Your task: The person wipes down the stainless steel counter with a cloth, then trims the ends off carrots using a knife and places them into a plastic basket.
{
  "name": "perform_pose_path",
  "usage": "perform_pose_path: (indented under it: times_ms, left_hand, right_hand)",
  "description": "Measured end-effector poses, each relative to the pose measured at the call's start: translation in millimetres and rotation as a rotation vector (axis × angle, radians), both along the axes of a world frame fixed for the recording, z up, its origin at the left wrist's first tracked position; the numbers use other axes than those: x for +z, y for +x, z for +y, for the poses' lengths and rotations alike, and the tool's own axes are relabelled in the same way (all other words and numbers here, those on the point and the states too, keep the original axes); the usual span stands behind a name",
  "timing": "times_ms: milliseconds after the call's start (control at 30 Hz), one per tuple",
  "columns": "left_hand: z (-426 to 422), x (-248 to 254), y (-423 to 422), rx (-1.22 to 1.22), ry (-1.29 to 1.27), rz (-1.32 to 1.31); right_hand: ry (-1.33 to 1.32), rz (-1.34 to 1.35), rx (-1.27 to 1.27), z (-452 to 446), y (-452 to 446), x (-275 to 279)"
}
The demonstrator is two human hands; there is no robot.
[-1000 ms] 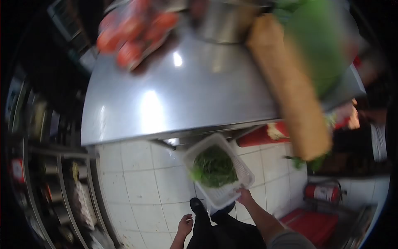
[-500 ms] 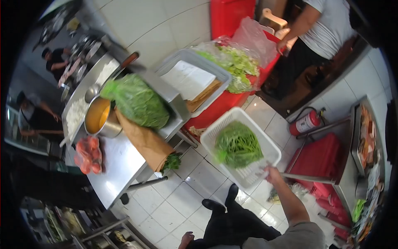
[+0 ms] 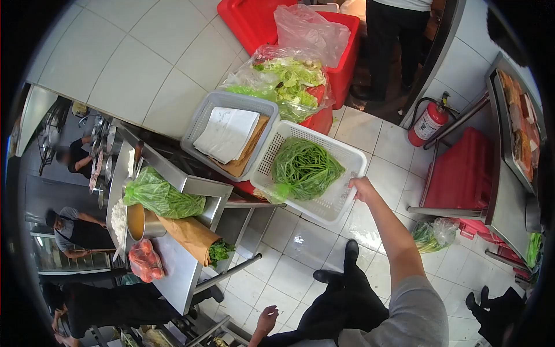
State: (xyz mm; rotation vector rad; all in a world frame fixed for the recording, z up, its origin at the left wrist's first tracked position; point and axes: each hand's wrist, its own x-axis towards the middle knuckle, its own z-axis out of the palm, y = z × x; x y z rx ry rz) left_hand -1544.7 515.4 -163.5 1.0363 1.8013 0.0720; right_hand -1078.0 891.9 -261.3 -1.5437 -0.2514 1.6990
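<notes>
My right hand (image 3: 361, 189) grips the near right corner of a white perforated plastic basket (image 3: 330, 214). Inside the basket lies a clear bag of green beans (image 3: 306, 168), its knotted end towards the lower left. The basket's far left side meets a grey plastic basket (image 3: 191, 134) that contains white paper (image 3: 226, 134) and brown paper. Low in the view, my left hand (image 3: 267, 318) hangs beside my leg, fingers loosely curled, with nothing visible in it.
A steel table (image 3: 176, 283) at left bears a bagged leafy bundle (image 3: 165, 196), a pot (image 3: 151, 224), bagged tomatoes (image 3: 145, 260) and paper-wrapped greens (image 3: 196, 234). Bagged lettuce (image 3: 295, 81) rests by a red cooler (image 3: 346, 69). A fire extinguisher (image 3: 429, 122) stands right. Several people are around.
My right hand and the white basket have moved forward, up against the grey basket. The view has shifted, and the person at the doorway now stands more upright.
</notes>
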Motion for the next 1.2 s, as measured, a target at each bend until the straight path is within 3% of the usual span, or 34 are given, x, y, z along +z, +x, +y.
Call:
perform_pose_path:
  times_ms: [300,500,633,733,833,967,1067,1200]
  left_hand:
    - [-11.8,0.4,22.6,-0.096,-0.115,0.043]
    - [5.6,-0.3,26.3,-0.094,-0.045,0.009]
    - [54.0,18.6,54.9,-0.381,0.427,0.067]
    - [136.5,59.7,108.4,-0.342,0.597,0.107]
    - [204.4,62.8,146.9,-0.325,0.786,0.194]
    - [222.9,21.0,173.1,-0.427,0.347,0.736]
    - [207.4,2.6,163.8,-0.552,-0.024,0.683]
    - [174.1,-28.6,132.4,-0.501,-0.007,0.553]
  right_hand:
    - [-0.016,0.021,0.042,12.0,8.6,-6.2]
    - [-0.018,0.025,0.026,9.9,5.9,-15.5]
    - [-0.002,0.001,-0.010,-9.5,-0.6,-7.7]
    - [0.011,-0.085,-0.038,-54.9,-0.6,-16.2]
    - [0.034,-0.159,0.061,-105.0,-1.1,23.0]
    - [-0.054,-0.068,0.146,-167.8,-15.5,39.2]
    - [-0.108,-0.096,0.225,-196.4,-30.8,42.2]
    - [-0.099,-0.152,0.339,-207.1,-39.6,36.0]
